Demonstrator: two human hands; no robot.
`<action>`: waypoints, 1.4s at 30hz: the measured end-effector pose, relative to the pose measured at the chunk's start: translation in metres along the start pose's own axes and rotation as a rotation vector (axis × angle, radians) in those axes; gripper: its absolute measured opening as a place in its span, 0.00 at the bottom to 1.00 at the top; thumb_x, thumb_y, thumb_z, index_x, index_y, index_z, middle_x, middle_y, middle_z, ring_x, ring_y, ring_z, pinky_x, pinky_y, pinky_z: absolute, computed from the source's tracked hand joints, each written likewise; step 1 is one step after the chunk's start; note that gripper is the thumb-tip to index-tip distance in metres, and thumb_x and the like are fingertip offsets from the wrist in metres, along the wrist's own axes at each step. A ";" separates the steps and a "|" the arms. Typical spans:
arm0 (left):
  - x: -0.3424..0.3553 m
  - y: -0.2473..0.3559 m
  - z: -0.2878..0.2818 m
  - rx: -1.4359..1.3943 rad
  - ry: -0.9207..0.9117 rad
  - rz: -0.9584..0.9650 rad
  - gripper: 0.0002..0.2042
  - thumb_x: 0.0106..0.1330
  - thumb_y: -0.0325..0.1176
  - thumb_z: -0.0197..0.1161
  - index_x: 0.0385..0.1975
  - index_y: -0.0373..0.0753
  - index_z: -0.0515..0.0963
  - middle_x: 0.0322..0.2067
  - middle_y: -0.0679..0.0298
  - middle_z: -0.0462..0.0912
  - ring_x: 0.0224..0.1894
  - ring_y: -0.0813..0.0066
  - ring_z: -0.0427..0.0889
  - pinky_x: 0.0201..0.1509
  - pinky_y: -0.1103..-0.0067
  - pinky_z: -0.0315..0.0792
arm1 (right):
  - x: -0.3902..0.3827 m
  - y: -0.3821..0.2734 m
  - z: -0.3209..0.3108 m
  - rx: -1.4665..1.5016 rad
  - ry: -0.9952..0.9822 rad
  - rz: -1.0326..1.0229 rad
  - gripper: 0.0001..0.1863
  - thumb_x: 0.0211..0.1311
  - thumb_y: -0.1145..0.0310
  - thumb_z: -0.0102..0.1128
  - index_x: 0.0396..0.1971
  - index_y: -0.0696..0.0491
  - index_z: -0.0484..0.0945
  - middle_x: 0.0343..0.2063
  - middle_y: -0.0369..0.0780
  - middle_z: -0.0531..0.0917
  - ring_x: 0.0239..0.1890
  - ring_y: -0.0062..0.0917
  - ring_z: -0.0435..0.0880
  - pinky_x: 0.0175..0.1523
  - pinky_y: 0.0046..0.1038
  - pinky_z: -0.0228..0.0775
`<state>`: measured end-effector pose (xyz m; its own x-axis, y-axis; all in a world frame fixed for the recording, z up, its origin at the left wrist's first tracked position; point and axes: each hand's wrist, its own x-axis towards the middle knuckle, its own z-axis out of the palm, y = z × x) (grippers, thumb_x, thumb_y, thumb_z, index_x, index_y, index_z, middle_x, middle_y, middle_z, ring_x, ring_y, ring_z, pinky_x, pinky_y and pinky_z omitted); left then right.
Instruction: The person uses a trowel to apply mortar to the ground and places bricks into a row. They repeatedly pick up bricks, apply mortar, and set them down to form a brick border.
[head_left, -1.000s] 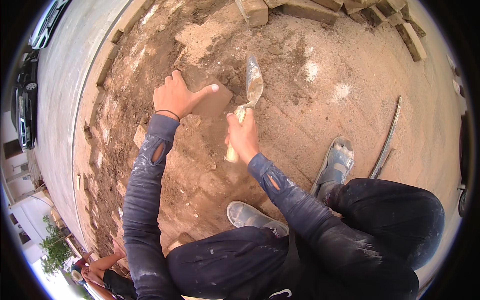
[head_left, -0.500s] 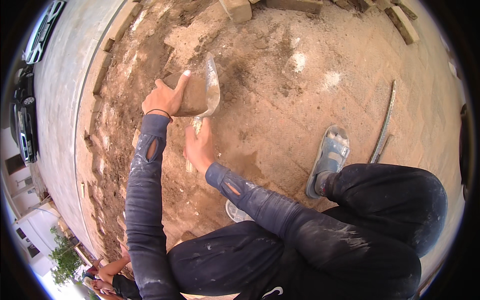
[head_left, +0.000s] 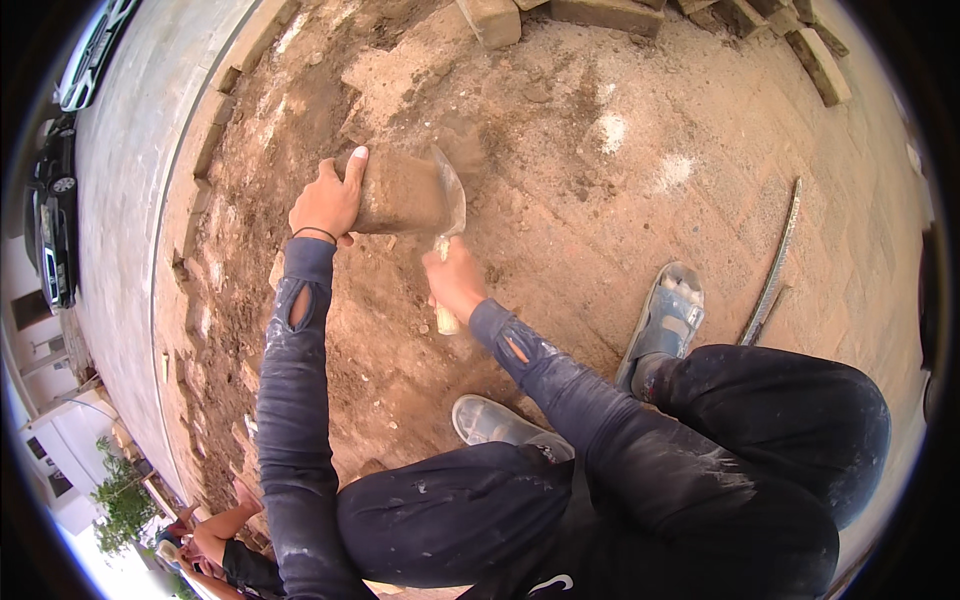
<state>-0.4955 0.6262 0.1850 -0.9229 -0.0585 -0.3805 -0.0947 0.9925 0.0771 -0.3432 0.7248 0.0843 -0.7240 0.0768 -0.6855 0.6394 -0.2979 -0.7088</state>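
In my left hand (head_left: 328, 200) is a brown paving block (head_left: 403, 192), gripped at its left end with the thumb along its top edge. My right hand (head_left: 456, 280) is closed round the pale handle of a trowel (head_left: 452, 195). The trowel's metal blade stands edge-up against the right end of the block. Both are held over the sandy ground; the block's underside is hidden.
Several loose paving blocks (head_left: 605, 14) lie at the far edge. A long thin metal strip (head_left: 778, 262) rests on the paving at the right. A kerb (head_left: 205, 140) runs along the left, with parked cars (head_left: 58, 200) beyond. Another person (head_left: 235, 545) is at the lower left.
The trowel has shifted right, from lying across the block's face to its right end. My right hand moved right with it. My left hand still grips the block.
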 end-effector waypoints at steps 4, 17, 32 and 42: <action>-0.003 0.020 -0.003 -0.068 0.002 0.027 0.45 0.68 0.73 0.37 0.69 0.37 0.63 0.39 0.43 0.86 0.30 0.54 0.89 0.54 0.61 0.76 | 0.028 0.030 0.007 -0.006 0.096 -0.206 0.16 0.65 0.67 0.53 0.46 0.62 0.65 0.23 0.48 0.80 0.13 0.33 0.79 0.19 0.36 0.72; 0.005 -0.011 -0.004 -0.265 -0.081 0.113 0.28 0.75 0.59 0.42 0.63 0.43 0.67 0.43 0.43 0.85 0.21 0.53 0.86 0.50 0.64 0.78 | -0.022 0.003 0.016 -0.005 0.000 -0.209 0.21 0.65 0.65 0.54 0.50 0.63 0.63 0.26 0.51 0.81 0.19 0.37 0.83 0.24 0.39 0.74; 0.014 -0.021 -0.001 -0.212 -0.006 0.139 0.30 0.75 0.59 0.42 0.60 0.37 0.67 0.40 0.40 0.85 0.22 0.53 0.86 0.45 0.65 0.80 | -0.032 -0.022 0.020 0.078 -0.049 -0.067 0.18 0.63 0.68 0.54 0.45 0.66 0.64 0.30 0.61 0.80 0.24 0.48 0.84 0.31 0.46 0.76; 0.013 -0.025 0.005 -0.183 0.034 0.176 0.29 0.75 0.57 0.43 0.58 0.34 0.66 0.39 0.39 0.84 0.19 0.54 0.86 0.39 0.65 0.81 | -0.025 -0.018 0.007 -0.017 -0.074 -0.171 0.18 0.66 0.67 0.51 0.49 0.64 0.63 0.17 0.39 0.75 0.11 0.24 0.75 0.16 0.31 0.68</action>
<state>-0.5036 0.6009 0.1739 -0.9428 0.1069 -0.3158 0.0055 0.9521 0.3058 -0.3388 0.7214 0.1156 -0.8390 0.0549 -0.5414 0.5094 -0.2707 -0.8168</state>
